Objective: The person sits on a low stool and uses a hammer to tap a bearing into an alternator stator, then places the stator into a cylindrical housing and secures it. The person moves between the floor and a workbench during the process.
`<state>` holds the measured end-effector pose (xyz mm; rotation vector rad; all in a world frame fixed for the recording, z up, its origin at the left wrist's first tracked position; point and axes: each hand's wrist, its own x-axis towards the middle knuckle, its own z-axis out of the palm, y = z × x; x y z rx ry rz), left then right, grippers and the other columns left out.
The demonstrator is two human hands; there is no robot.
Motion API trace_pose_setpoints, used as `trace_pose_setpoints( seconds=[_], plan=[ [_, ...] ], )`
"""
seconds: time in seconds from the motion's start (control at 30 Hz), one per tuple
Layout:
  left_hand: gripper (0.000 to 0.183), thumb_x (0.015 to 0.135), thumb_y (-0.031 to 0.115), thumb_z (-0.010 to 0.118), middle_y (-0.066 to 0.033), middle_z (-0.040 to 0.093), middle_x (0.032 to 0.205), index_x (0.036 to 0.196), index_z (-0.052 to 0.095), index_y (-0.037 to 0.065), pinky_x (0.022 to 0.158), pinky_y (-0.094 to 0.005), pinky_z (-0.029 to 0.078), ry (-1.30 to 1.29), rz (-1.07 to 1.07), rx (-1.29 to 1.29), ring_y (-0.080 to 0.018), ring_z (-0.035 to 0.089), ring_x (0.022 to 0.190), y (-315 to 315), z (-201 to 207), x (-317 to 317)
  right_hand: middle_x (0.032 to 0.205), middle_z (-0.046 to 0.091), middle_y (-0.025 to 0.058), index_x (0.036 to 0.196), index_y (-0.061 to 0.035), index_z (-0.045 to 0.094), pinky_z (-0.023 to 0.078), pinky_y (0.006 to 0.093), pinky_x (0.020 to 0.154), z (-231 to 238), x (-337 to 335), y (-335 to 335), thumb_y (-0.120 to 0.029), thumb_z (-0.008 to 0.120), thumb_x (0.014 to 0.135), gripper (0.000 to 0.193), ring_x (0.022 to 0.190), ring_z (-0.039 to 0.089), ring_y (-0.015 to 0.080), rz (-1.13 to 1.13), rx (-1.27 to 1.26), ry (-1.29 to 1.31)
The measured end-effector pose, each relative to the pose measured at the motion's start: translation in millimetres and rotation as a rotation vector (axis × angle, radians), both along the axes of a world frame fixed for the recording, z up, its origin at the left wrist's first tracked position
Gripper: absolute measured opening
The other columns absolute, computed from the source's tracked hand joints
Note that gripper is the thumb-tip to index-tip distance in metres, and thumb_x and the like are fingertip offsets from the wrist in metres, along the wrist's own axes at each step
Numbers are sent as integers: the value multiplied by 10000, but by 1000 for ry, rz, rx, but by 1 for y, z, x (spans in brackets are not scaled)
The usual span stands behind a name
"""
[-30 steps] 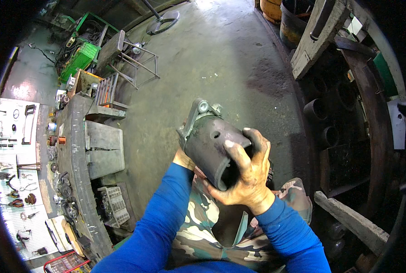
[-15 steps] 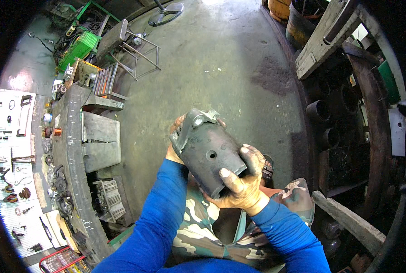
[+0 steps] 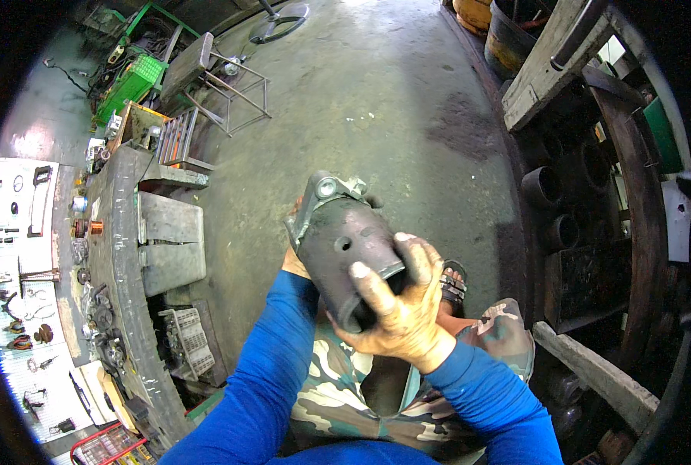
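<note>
A dark, greasy starter motor housing is held up between both hands above my lap. It is a metal cylinder with a cast end bracket at its far end, a small round hole in its side and an open near end. My left hand supports it from the left and beneath, most of its fingers hidden behind the housing. Round the open near end wraps my right hand, thumb on the left of the rim and fingers over the right side. Dark grease smears the right fingers.
A workbench with small parts runs along the left, beside a white tool board. A stool and a green crate stand farther off. At right, dark cylinders fill a rack near a wooden beam.
The housing has shifted slightly left and up, its open near end now turned more into view. My right hand moved with it, its fingers changing position over the rim.
</note>
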<state>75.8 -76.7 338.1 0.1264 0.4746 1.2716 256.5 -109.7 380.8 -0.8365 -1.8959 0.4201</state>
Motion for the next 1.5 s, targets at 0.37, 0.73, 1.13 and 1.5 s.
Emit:
trace_pose_setpoints(
  seconds=[0.37,0.73,1.13,1.5],
  plan=[
    [677,1029,604,446,-177,310,1652,1563,398,192,1194,-550,385,-233,-49,83,-373,344,1496,-13,36,57,1443,546,144,1365,-365,636,471,390,615,67,-33,-14,-329,575,895,475,1168,560,417,-192,125,-430],
    [712,1030,617,430,-160,298,1663,1596,342,193,1219,-570,337,-196,27,-36,-370,320,1517,8,-25,46,1483,501,205,1427,-170,582,575,485,936,74,-13,73,-448,830,725,795,1318,510,428,-93,-345,-346],
    [690,988,660,366,-147,530,1510,1497,501,214,1115,-621,433,57,139,-428,-386,528,1364,10,-53,48,1419,608,246,1480,24,520,445,382,1122,-52,44,150,-442,816,737,925,1315,595,330,180,-1040,205],
    [696,974,668,265,-95,639,1376,1367,616,213,987,-605,499,212,365,-523,-329,627,1215,29,-24,74,1426,584,244,1481,6,517,435,395,1126,-61,46,140,-357,810,753,864,1332,567,335,91,-976,289]
  ],
)
